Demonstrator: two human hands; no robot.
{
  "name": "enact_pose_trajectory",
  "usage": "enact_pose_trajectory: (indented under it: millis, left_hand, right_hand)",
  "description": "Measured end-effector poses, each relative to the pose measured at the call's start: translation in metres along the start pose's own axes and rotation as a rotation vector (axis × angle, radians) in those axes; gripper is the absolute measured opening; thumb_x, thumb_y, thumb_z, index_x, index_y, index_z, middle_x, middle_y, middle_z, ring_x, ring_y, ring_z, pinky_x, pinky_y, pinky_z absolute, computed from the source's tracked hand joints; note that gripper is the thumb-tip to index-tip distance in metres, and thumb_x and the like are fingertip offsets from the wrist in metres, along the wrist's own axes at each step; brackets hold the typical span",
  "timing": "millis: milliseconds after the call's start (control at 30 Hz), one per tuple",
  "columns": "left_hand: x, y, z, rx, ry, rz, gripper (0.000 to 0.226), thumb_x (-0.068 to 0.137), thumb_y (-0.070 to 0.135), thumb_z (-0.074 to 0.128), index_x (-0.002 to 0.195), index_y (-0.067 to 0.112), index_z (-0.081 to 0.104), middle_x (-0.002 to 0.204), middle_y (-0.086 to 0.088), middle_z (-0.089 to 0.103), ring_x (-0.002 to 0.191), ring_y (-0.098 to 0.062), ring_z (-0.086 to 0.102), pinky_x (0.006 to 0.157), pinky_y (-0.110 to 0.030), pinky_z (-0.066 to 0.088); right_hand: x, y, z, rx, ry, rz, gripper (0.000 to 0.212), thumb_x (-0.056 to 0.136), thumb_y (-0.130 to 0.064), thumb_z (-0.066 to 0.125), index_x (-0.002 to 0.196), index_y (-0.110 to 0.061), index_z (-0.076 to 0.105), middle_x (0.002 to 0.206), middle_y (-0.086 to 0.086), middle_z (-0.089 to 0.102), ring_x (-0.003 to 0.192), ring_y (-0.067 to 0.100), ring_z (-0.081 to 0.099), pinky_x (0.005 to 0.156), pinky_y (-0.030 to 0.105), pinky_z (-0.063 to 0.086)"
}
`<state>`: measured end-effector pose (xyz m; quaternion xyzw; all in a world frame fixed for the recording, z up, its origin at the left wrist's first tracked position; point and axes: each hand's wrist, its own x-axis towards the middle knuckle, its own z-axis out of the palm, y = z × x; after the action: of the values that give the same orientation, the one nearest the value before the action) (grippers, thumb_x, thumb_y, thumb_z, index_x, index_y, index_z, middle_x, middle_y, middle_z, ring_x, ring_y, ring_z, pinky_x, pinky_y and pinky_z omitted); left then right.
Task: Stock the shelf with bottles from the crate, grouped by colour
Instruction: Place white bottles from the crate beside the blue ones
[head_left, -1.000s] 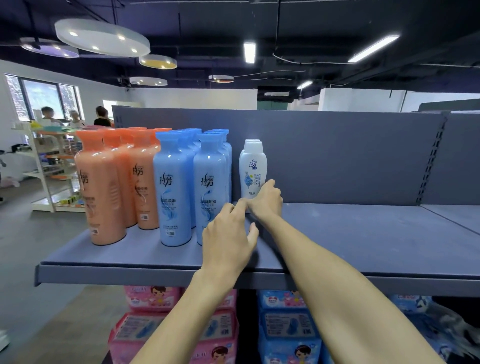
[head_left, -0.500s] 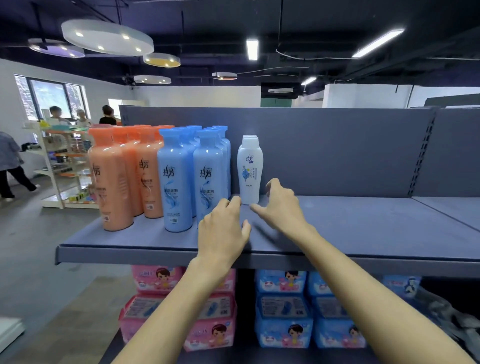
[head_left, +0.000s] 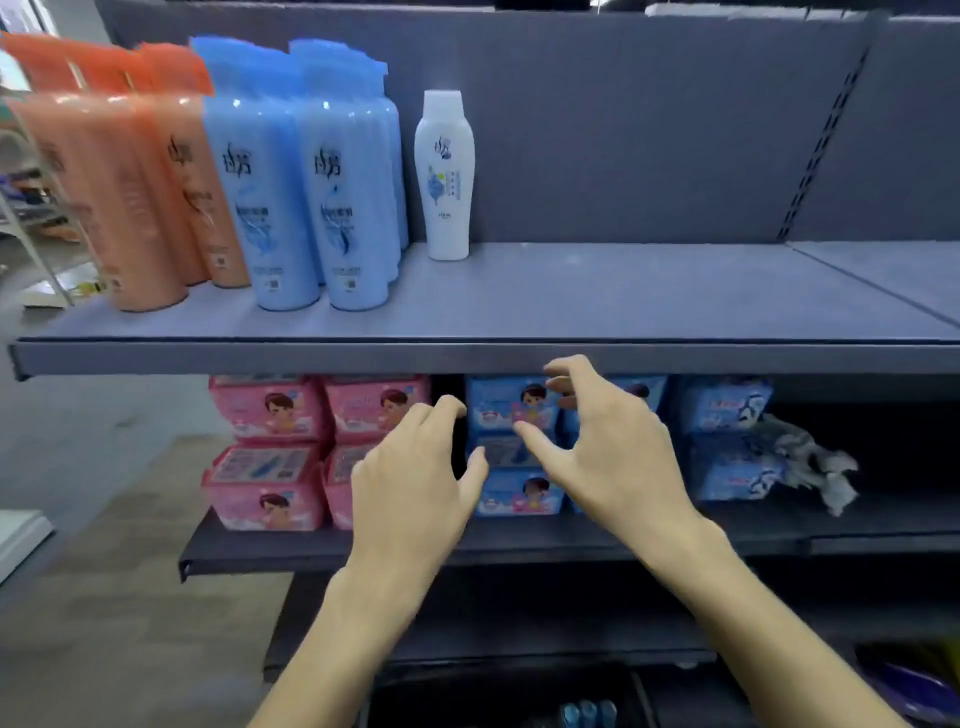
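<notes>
Head view: white bottle (head_left: 444, 176) upright, alone, far on shelf (head_left: 571, 296), right of blue bottles (head_left: 306, 197) and blurred orange bottles (head_left: 130, 192). Left hand (head_left: 415, 478), right hand (head_left: 613, 452) spread, empty, below shelf edge. Crate (head_left: 519, 696) mostly cut off, dim, near bottom.

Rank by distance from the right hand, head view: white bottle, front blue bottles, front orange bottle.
From the right hand:
1. white bottle, above on the top shelf, slightly left.
2. front blue bottles, further left on that shelf.
3. front orange bottle, at the shelf's far left end.
</notes>
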<state>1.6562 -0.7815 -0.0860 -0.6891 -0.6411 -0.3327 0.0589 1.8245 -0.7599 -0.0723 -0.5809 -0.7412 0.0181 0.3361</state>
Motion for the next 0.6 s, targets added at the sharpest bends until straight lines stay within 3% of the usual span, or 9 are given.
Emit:
enact_pose_trajectory:
  millis: [267,467,600]
  left_hand:
    - [-0.059,-0.014,0.092,0.035,-0.195,-0.108,0.033,0.083,0.038,0.065,0.111,0.024,0.057,0.098,0.006,0.062,0.085,-0.025,0.065,0.064,-0.037,0.05]
    - [-0.164,-0.044,0.189,0.057,-0.484,-0.203,0.032,0.086,0.037,0.063,0.114,0.021,0.056,0.1,0.003,0.061,0.082,-0.026,0.064,0.059,-0.034,0.045]
    - [-0.236,-0.06,0.257,0.022,-0.685,-0.203,0.034,0.088,0.033,0.061,0.118,0.019,0.056,0.1,0.002,0.061,0.077,-0.025,0.065,0.056,-0.033,0.045]
  right_hand:
    - [-0.064,0.067,0.074,-0.01,-0.222,0.15,0.05,0.084,-0.052,0.068,0.123,-0.028,0.047,0.115,-0.012,0.066,0.104,0.016,0.065,0.081,0.039,0.055]
    - [-0.164,0.158,0.172,-0.031,-0.566,0.451,0.049,0.085,-0.046,0.069,0.123,-0.023,0.049,0.116,-0.004,0.067,0.104,0.024,0.065,0.081,0.041,0.053]
    - [-0.243,0.217,0.238,-0.04,-0.791,0.641,0.045,0.085,-0.041,0.069,0.122,-0.023,0.048,0.103,0.003,0.069,0.096,0.029,0.066,0.077,0.04,0.054]
